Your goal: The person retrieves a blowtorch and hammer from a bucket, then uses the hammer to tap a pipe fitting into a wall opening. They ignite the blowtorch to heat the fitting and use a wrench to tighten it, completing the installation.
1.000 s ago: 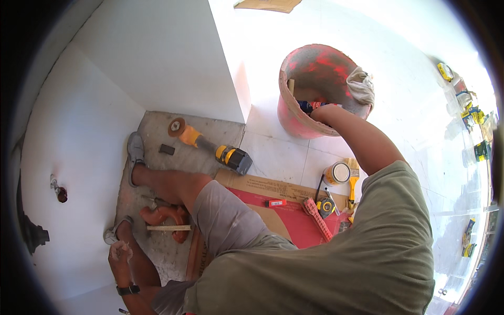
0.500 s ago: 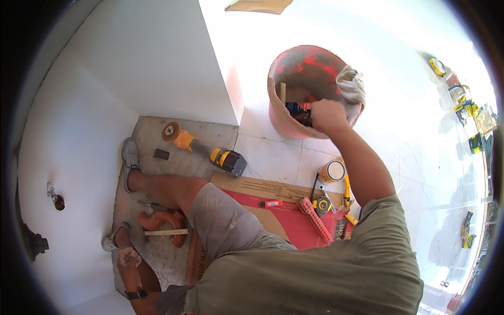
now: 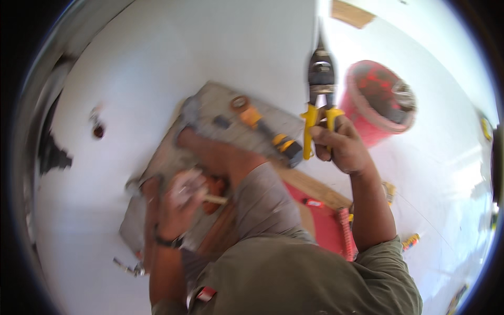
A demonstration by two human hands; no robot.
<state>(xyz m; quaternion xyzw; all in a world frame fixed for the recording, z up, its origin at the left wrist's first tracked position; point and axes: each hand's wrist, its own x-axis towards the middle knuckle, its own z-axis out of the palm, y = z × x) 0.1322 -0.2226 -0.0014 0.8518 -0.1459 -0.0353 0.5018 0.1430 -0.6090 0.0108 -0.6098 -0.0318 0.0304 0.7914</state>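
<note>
Yellow-handled tin snips (image 3: 321, 73) stand upright, jaws upward, in my right hand (image 3: 344, 144). My fingers wrap around the yellow handles, and the snips are in front of the white wall, left of the bucket. My left hand (image 3: 184, 197) is raised near my lower leg, smeared by motion; its fingers cannot be made out. Behind it lie a curved orange pipe piece (image 3: 214, 186) and a short pale stick (image 3: 215, 199). A dusty red bucket (image 3: 362, 113) with a pale rag (image 3: 403, 94) on its rim stands right of my right hand.
A yellow and black angle grinder (image 3: 268, 128) lies on the bare concrete, beside a small dark block (image 3: 221, 122). Red and brown cardboard (image 3: 315, 220) lies beside my leg, with a small red box (image 3: 313, 202) and a red-handled tool (image 3: 345, 233) on it. A valve (image 3: 97, 126) sticks out of the left wall.
My right hand has come out of the bucket with the tin snips and moved left. My left hand has risen. The whole view has shifted and turned.
</note>
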